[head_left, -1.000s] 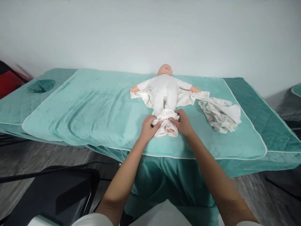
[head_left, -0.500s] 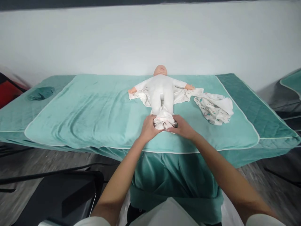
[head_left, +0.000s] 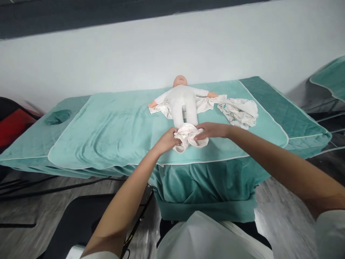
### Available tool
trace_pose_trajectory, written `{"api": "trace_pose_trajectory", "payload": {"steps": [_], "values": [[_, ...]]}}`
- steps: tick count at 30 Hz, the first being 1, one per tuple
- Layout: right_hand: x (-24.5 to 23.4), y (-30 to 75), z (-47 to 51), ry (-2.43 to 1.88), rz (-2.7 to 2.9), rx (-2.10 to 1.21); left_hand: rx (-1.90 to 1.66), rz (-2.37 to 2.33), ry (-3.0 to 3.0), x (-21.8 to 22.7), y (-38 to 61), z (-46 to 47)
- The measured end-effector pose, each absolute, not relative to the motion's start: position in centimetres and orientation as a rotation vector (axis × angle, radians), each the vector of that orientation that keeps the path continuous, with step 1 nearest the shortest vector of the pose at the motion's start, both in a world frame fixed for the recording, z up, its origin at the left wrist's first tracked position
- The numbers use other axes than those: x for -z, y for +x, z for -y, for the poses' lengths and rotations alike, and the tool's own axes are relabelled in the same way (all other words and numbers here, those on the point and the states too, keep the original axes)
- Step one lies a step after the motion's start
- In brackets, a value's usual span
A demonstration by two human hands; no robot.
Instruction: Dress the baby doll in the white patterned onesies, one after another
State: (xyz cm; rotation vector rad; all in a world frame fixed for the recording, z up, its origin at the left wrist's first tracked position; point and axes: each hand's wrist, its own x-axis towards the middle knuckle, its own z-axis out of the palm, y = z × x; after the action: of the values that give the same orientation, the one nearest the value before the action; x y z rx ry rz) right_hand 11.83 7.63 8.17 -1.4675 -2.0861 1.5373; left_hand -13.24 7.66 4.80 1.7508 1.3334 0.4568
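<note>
A baby doll (head_left: 183, 102) in a white bodysuit lies on its back on a teal table, arms spread, head toward the wall. A bunched white printed garment (head_left: 188, 136) is gathered around the doll's feet. My left hand (head_left: 167, 140) grips the garment's left side with closed fingers. My right hand (head_left: 208, 130) pinches its right side. A printed cloth (head_left: 207, 106) lies spread under the doll.
A crumpled printed cloth (head_left: 238, 112) lies right of the doll. The light teal blanket (head_left: 107, 136) covers a darker padded table (head_left: 280, 108) against a white wall. A black chair (head_left: 75, 223) stands at lower left. A second table corner (head_left: 329, 77) shows at far right.
Both hands have stayed on the bunched garment at the doll's feet, now pulled slightly toward me. The camera has tilted and shifted, so the table appears slanted.
</note>
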Motion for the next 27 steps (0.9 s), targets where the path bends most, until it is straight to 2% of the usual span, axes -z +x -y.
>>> {"api": "trace_pose_trajectory", "payload": {"steps": [2,4,8,12,15,18,23,27], "values": [[-10.1,12.3,-7.4,-1.401,2.071,-1.67,-0.409,-1.296,1.771,-6.4,-13.6,-7.5],[-12.6,12.8,-7.4,-1.405,2.133,-1.634,-0.357,-1.264,1.821,-8.6,-14.2,-7.6],[-18.2,13.5,-7.6,-1.49,2.35,-1.252,-0.259,-1.155,2.09,-14.5,-15.4,-8.1],[-22.9,13.6,-8.7,-1.619,2.489,-0.834,0.013,-1.145,2.361,-20.7,-15.9,-8.3],[-25.6,13.4,-9.9,-1.672,2.52,-0.597,0.101,-1.187,2.442,-23.9,-16.0,-8.8],[-27.7,12.5,-10.4,-1.639,2.439,-0.524,-0.104,-1.249,2.503,-25.3,-16.2,-9.8],[-30.6,8.8,-8.2,-1.437,2.341,-0.383,-0.76,-1.159,2.416,-25.9,-15.3,-9.7],[-31.7,7.2,-7.1,-1.235,2.19,-0.178,-0.813,-1.011,2.336,-26.3,-15.3,-8.5]]}}
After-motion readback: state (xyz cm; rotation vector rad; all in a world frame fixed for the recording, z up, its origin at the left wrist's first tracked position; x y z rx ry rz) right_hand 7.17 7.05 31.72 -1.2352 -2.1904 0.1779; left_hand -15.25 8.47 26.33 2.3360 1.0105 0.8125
